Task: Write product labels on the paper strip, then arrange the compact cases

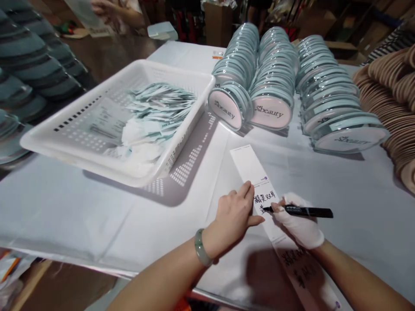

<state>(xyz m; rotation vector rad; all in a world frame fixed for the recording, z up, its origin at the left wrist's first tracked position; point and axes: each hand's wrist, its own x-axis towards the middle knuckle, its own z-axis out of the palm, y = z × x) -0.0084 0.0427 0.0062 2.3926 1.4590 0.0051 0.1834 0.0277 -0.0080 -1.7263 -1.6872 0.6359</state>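
A long white paper strip (248, 163) lies on the table, with black handwritten characters on two of its sections. My left hand (234, 211) rests on the strip's left edge, thumb apart from the fingers, a green bangle (201, 248) round its wrist. In my right hand (300, 224), partly covered by a white glove with bare fingertips, is a black marker pen (308, 211). The pen's tip touches the strip beside a half-written character. Shadow falls over the strip's lower section, and my right forearm borders it.
To the left stands a white plastic basket (97, 162) holding many pale blue packets (162, 101). Rows of clear oval cases (272, 110) marked "beauty" line the back right. Brown ring-like items (389, 108) are stacked at far right. Another person's hand (105, 9) shows at top left.
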